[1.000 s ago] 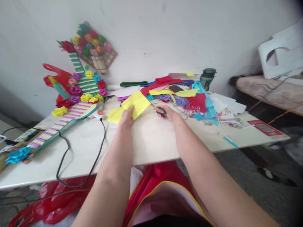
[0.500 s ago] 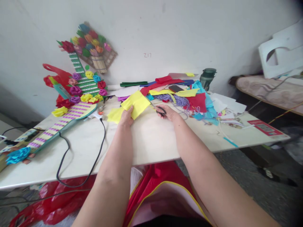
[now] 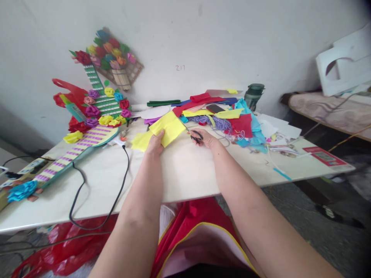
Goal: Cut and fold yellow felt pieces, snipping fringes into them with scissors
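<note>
My left hand [image 3: 155,143] pinches a sheet of yellow crepe paper [image 3: 168,129] along its lower edge, thumb on top. The sheet is tilted above the table, and a further yellow part of it or a second piece spreads out to the left of the hand. Black-handled scissors [image 3: 196,136] are in my right hand [image 3: 205,138], fingers curled round the loops. Their blades point up and left at the right edge of the yellow paper; how far they are parted is too small to tell.
Behind my hands lie a heap of coloured paper, purple yarn [image 3: 220,122] and a phone [image 3: 215,108]. A dark green bottle [image 3: 254,96] stands at the back right. On the left are a flower-decorated striped craft [image 3: 108,104] and a black cable [image 3: 127,162] looping over the table's edge.
The scissors and the paper's right edge have shifted only slightly against each other. Both hands keep nearly the same place and hold.
</note>
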The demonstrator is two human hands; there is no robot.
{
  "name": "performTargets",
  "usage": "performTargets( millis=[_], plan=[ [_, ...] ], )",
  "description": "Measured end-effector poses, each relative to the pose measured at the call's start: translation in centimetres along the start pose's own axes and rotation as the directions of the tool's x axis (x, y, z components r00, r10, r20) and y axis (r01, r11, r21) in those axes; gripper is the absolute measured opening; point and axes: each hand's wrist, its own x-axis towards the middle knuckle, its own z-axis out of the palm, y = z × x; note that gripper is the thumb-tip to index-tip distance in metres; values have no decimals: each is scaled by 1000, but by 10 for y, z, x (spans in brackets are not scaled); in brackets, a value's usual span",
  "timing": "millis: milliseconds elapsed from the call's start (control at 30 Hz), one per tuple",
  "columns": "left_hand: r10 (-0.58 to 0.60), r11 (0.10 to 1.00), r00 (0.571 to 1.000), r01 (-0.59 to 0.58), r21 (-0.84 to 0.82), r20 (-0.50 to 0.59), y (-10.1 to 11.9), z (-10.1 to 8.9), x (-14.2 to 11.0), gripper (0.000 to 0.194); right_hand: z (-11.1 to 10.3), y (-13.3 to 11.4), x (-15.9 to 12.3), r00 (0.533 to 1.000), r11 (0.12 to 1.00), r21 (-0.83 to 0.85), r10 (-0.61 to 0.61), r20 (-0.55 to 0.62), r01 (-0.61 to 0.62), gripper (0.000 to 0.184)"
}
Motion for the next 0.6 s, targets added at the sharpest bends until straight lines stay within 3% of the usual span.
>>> performTargets(
  millis=[300, 600],
  plan=[
    [-18, 1000, 999, 18, 14, -27, 4, 6, -7, 23, 4, -1, 1, 999, 1000, -21, -17, -31, 17, 23],
    [-16, 1000, 1000, 16, 5, -24, 1, 1, -2, 25, 7, -3, 3, 997, 1000, -13, -19, -73, 18, 17]
  ],
)
